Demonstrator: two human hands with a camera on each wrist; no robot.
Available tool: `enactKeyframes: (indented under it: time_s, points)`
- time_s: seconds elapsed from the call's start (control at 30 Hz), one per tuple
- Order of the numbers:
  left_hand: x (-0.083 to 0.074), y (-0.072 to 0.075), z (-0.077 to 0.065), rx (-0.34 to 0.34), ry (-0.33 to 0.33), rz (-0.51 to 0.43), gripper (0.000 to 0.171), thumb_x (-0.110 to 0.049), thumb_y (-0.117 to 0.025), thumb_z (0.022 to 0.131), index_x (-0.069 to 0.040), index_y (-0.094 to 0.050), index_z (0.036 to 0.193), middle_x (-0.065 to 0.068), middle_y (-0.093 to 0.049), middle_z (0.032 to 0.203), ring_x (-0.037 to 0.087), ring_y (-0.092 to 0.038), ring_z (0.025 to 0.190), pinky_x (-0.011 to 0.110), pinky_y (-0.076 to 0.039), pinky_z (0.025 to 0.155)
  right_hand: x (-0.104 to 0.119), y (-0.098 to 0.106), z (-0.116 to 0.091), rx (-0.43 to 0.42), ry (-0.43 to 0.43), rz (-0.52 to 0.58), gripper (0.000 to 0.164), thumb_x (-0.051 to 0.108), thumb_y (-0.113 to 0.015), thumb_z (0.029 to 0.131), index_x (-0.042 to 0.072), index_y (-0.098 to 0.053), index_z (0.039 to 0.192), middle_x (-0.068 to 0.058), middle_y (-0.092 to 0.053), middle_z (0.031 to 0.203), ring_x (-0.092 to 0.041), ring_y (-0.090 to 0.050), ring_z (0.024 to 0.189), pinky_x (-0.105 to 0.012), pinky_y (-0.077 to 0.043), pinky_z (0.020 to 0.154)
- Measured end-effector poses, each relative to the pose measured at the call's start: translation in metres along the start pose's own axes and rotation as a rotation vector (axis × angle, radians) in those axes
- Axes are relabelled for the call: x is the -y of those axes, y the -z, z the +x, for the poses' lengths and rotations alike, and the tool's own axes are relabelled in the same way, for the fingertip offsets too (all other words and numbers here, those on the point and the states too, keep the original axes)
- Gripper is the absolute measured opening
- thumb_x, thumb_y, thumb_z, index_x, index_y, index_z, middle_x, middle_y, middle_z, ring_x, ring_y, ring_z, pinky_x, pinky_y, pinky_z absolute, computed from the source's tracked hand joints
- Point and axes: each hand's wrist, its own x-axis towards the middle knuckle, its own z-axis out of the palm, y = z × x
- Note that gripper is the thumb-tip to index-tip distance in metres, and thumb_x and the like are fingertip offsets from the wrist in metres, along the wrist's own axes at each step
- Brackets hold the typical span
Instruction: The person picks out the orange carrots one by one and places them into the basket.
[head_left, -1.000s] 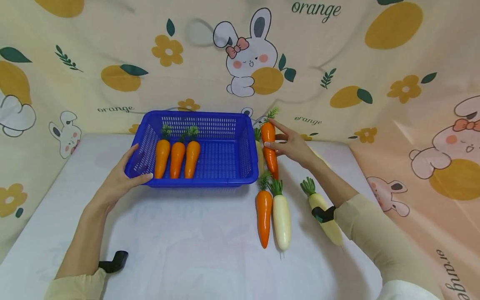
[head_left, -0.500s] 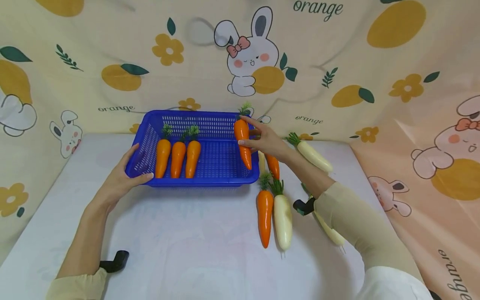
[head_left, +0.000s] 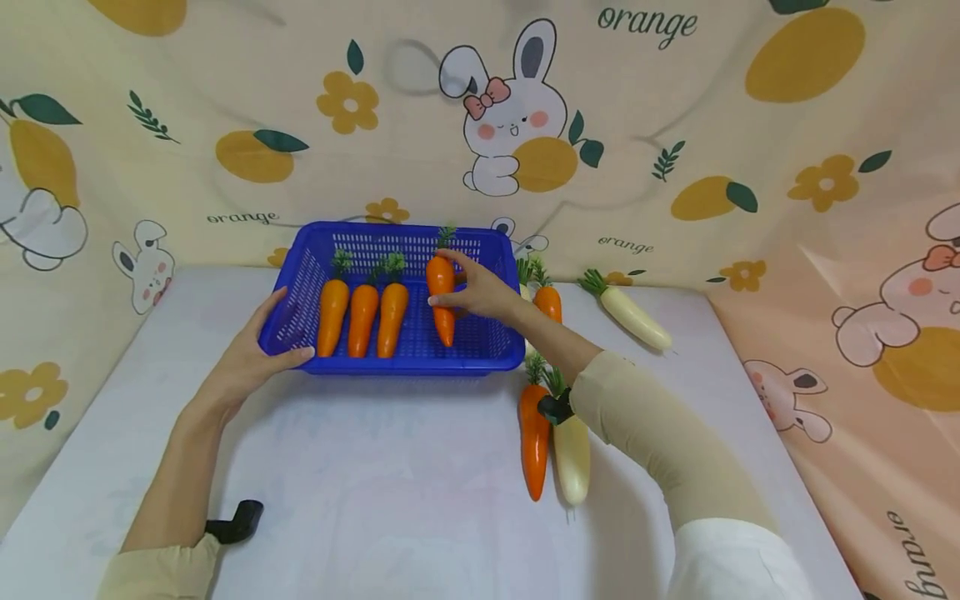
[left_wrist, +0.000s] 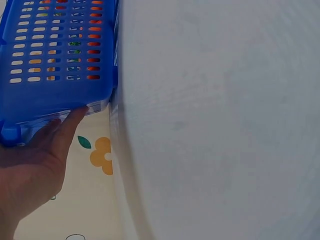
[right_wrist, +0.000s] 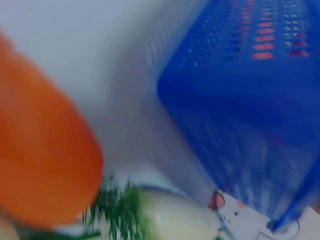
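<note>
A blue plastic basket (head_left: 420, 364) with slotted sides stands at the back of the table. My left hand (head_left: 243, 358) grips its left end, thumb over the front rim; the left wrist view shows fingers against the basket (left_wrist: 55, 97). Inside, an orange carrot (head_left: 332, 321), a second carrot (head_left: 363, 321) and a third carrot (head_left: 392, 321) lie side by side on the left, green tops toward the back. My right hand (head_left: 483, 292) pinches another carrot (head_left: 439, 277) over the basket's right half, between thumb and fingers. The right wrist view, blurred, shows the basket (right_wrist: 240, 110) close by.
Right of the basket lie a carrot (head_left: 548, 303) and a partly hidden white radish. Nearer the front are another carrot (head_left: 534, 442) and a white radish (head_left: 572, 458), partly under the right forearm. One white radish (head_left: 630, 317) lies at the back right. A patterned cloth (head_left: 300, 192) hangs behind.
My right hand has carried the carrot leftward from beside the basket, across its right rim, to over its inside. The left hand keeps its grip on the basket.
</note>
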Motion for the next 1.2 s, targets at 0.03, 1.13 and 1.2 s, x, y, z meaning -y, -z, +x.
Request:
enactKeyframes:
  time_s: [0.03, 1.13, 1.2]
  points:
    - [0.0, 0.0, 0.0, -0.001, -0.002, 0.003, 0.104, -0.033, -0.075, 0.089, -0.041, 0.002, 0.159, 0.013, 0.006, 0.166, 0.046, 0.0, 0.149, 0.07, -0.008, 0.114, -0.001, -0.004, 0.003, 0.0, -0.006, 0.002, 0.087, 0.018, -0.076, 0.089, 0.023, -0.023, 0.158, -0.023, -0.044, 0.142, -0.034, -0.064, 0.108, -0.048, -0.058, 0.084]
    - [-0.004, -0.002, -0.004, 0.003, -0.005, -0.037, 0.101, -0.03, -0.074, 0.091, -0.04, 0.0, 0.159, 0.012, 0.008, 0.166, 0.044, 0.002, 0.15, 0.068, -0.006, 0.115, -0.014, -0.035, 0.037, 0.051, -0.102, -0.376, 0.091, 0.028, -0.079, 0.087, 0.027, -0.023, 0.159, -0.018, -0.041, 0.151, -0.025, -0.07, 0.08, -0.03, -0.058, 0.072]
    - [-0.004, -0.002, -0.003, 0.001, -0.007, -0.037, 0.101, -0.03, -0.075, 0.09, -0.04, -0.001, 0.159, 0.011, 0.007, 0.166, 0.043, 0.002, 0.15, 0.068, -0.006, 0.115, -0.014, -0.032, 0.034, 0.038, -0.098, -0.349, 0.088, 0.027, -0.078, 0.088, 0.025, -0.026, 0.159, -0.017, -0.04, 0.153, -0.027, -0.071, 0.082, -0.032, -0.059, 0.073]
